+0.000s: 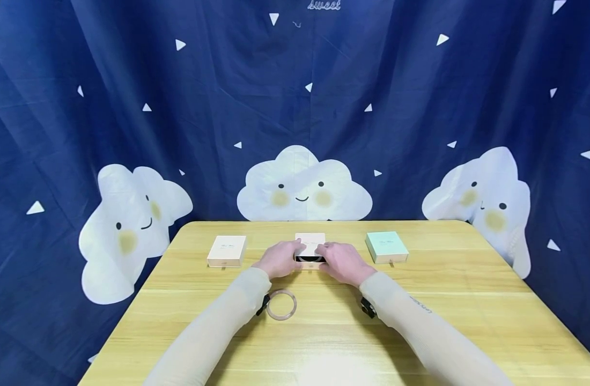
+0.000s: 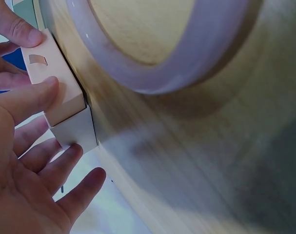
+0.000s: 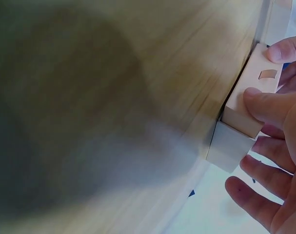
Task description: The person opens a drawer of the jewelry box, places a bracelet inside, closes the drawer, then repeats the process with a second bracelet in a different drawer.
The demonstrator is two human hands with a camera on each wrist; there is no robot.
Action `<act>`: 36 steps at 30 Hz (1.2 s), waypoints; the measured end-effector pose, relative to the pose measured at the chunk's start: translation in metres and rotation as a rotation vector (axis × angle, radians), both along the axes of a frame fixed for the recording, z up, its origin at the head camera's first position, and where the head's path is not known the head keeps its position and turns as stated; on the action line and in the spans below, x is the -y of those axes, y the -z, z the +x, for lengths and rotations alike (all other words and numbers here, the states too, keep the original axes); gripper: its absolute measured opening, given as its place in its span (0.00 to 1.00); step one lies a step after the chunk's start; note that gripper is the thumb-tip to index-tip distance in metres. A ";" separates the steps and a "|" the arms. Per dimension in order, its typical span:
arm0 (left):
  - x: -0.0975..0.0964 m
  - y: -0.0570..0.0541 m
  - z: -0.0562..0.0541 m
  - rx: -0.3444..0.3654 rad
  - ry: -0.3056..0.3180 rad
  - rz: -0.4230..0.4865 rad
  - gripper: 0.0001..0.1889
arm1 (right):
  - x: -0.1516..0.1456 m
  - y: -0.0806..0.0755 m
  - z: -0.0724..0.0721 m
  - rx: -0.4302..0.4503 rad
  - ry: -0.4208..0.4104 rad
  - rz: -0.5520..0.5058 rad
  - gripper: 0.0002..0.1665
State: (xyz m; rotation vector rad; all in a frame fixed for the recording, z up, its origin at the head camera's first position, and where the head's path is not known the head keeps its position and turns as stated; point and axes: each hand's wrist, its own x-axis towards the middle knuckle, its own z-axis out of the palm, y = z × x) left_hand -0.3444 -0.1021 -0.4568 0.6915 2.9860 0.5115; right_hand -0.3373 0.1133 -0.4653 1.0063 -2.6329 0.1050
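Observation:
Both hands hold a small pale pink drawer box point(image 1: 310, 244) at the back middle of the table. Its drawer point(image 2: 54, 80) is partly out, and a curved pale edge shows against the dark inside. The left hand point(image 1: 282, 259) grips the left side, its thumb point(image 2: 43, 95) against the drawer front. Mirroring it, the right hand point(image 1: 345, 262) grips the right side, thumb point(image 3: 265, 105) on the same front, beside a short ribbon tab point(image 3: 268, 74). A pale pinkish bangle point(image 1: 281, 318) lies on the table near the left wrist.
Another pale pink box point(image 1: 227, 251) stands to the left, and a mint green box point(image 1: 386, 246) to the right. All rest on a light wooden table point(image 1: 314, 343). Behind its far edge hangs a blue curtain point(image 1: 295, 123) with clouds.

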 end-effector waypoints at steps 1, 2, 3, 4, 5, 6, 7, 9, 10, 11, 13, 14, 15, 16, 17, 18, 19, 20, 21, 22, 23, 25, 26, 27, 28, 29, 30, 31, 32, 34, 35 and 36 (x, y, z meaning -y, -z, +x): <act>0.000 0.000 0.000 -0.004 -0.001 -0.003 0.29 | 0.000 0.000 0.000 0.004 0.005 0.002 0.13; 0.000 0.000 -0.001 -0.008 -0.001 -0.005 0.29 | 0.001 0.000 0.000 0.010 0.010 0.002 0.13; 0.000 0.001 -0.001 -0.013 0.000 -0.005 0.28 | 0.001 0.000 -0.001 0.015 0.015 0.003 0.13; 0.000 0.001 -0.001 -0.014 -0.001 -0.004 0.28 | 0.001 0.000 -0.001 0.018 0.020 0.005 0.13; -0.001 0.001 -0.001 -0.016 -0.002 0.000 0.27 | 0.002 0.000 -0.001 0.020 0.026 0.008 0.13; -0.001 0.001 -0.001 -0.017 -0.004 0.006 0.27 | 0.002 0.000 -0.001 0.022 0.032 0.012 0.13; -0.001 0.001 -0.001 -0.018 -0.006 0.011 0.26 | 0.003 0.000 -0.001 0.022 0.037 0.016 0.12; -0.001 0.001 -0.001 -0.017 -0.012 0.020 0.26 | 0.004 -0.001 -0.002 0.020 0.046 0.024 0.12; -0.001 0.001 -0.001 -0.015 -0.017 0.023 0.25 | 0.004 -0.001 -0.002 0.018 0.052 0.028 0.12; -0.001 0.001 -0.001 -0.015 -0.021 0.027 0.25 | 0.004 -0.001 -0.002 0.017 0.056 0.031 0.12; -0.001 0.001 -0.001 -0.018 -0.029 0.029 0.24 | 0.005 0.000 -0.002 0.013 0.062 0.034 0.12; -0.001 0.001 -0.002 -0.021 -0.031 0.030 0.24 | 0.005 0.000 -0.003 0.011 0.065 0.036 0.12; -0.001 0.002 -0.002 -0.025 -0.035 0.028 0.24 | 0.005 0.000 -0.002 0.008 0.066 0.034 0.12; -0.001 0.002 -0.002 -0.029 -0.038 0.027 0.23 | 0.006 0.000 -0.002 0.004 0.066 0.031 0.11; -0.001 0.002 -0.003 -0.034 -0.040 0.027 0.23 | 0.006 0.000 -0.002 0.001 0.066 0.027 0.11; -0.001 0.003 -0.003 -0.041 -0.040 0.026 0.22 | 0.006 0.000 -0.002 -0.003 0.065 0.023 0.11; -0.001 0.003 -0.003 -0.045 -0.040 0.027 0.22 | 0.006 -0.001 -0.002 -0.008 0.065 0.019 0.11; -0.001 0.003 -0.004 -0.050 -0.040 0.028 0.22 | 0.007 -0.001 -0.002 -0.010 0.067 0.018 0.11; -0.001 0.003 -0.004 -0.054 -0.042 0.028 0.21 | 0.007 -0.001 -0.002 -0.011 0.068 0.015 0.10; -0.001 0.004 -0.004 -0.057 -0.043 0.029 0.21 | 0.007 -0.001 -0.003 -0.014 0.070 0.012 0.10; -0.002 0.004 -0.004 -0.060 -0.043 0.030 0.21 | 0.007 -0.001 -0.003 -0.016 0.072 0.011 0.10; -0.002 0.004 -0.004 -0.060 -0.048 0.032 0.21 | 0.008 0.000 -0.003 -0.022 0.074 0.005 0.08; -0.002 0.004 -0.005 -0.061 -0.050 0.033 0.21 | 0.008 0.000 -0.003 -0.027 0.074 0.003 0.08; -0.002 0.004 -0.005 -0.060 -0.053 0.034 0.21 | 0.008 0.000 -0.004 -0.031 0.075 0.002 0.07; -0.002 0.004 -0.005 -0.059 -0.055 0.036 0.21 | 0.008 0.000 -0.003 -0.038 0.073 0.002 0.07; -0.003 0.004 -0.005 -0.059 -0.057 0.037 0.20 | 0.008 0.000 -0.003 -0.043 0.073 0.003 0.07; -0.003 0.004 -0.005 -0.060 -0.058 0.038 0.20 | 0.008 -0.001 -0.003 -0.048 0.073 0.006 0.07; -0.003 0.004 -0.006 -0.061 -0.059 0.040 0.20 | 0.008 -0.001 -0.003 -0.052 0.076 0.012 0.07; -0.003 0.004 -0.006 -0.062 -0.058 0.041 0.21 | 0.008 -0.001 -0.003 -0.053 0.077 0.015 0.07; -0.003 0.005 -0.006 -0.065 -0.058 0.041 0.21 | 0.008 -0.002 -0.002 -0.054 0.082 0.022 0.08; -0.003 0.005 -0.006 -0.067 -0.058 0.040 0.21 | 0.008 -0.002 -0.002 -0.053 0.086 0.027 0.08; -0.003 0.005 -0.006 -0.068 -0.059 0.039 0.21 | 0.008 -0.002 -0.003 -0.054 0.089 0.032 0.08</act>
